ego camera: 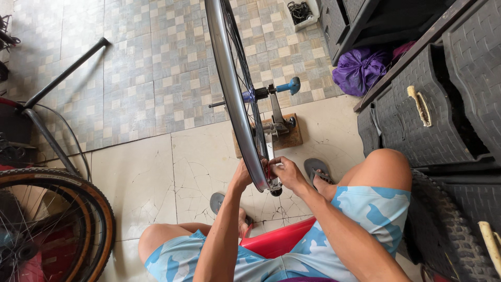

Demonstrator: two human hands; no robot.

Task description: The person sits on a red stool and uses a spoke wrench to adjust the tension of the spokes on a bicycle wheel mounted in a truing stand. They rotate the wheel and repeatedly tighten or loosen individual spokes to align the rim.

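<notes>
Seen from above: a bare bicycle wheel rim (229,89), silver, spoked, upright in a truing stand (275,125) bolted to a small wooden block (292,140) on cracked pale floor tiles (141,177). Blue-ended axle handle (290,85) jutting out at hub height on the right of the rim. Left hand (242,175) pressed against the near edge of the rim from the left, fingers wrapped out of sight behind the metal, so no telling how tightly closed. Right hand (286,171) just beside it on the other side of the rim, fingertips bunched and pinched at the spokes where they meet the rim; whatever sits between the fingertips too small to make out. Both hands touching the wheel at its lowest, nearest point, directly above a dark knob (276,191) at the foot of the stand. Knees spread to either side in blue-and-white patterned shorts (365,214), seated on a red plastic stool (279,240), grey sandals (318,168) on the feet. At left, a second wheel with a tan-walled tyre (99,209) lying near a dark bicycle frame (52,89). At right, dark woven-pattern plastic drawers (417,120) with a cream handle, a purple bag (360,68) tucked beside them, and a knobbly black tyre (449,230) against the right knee.
</notes>
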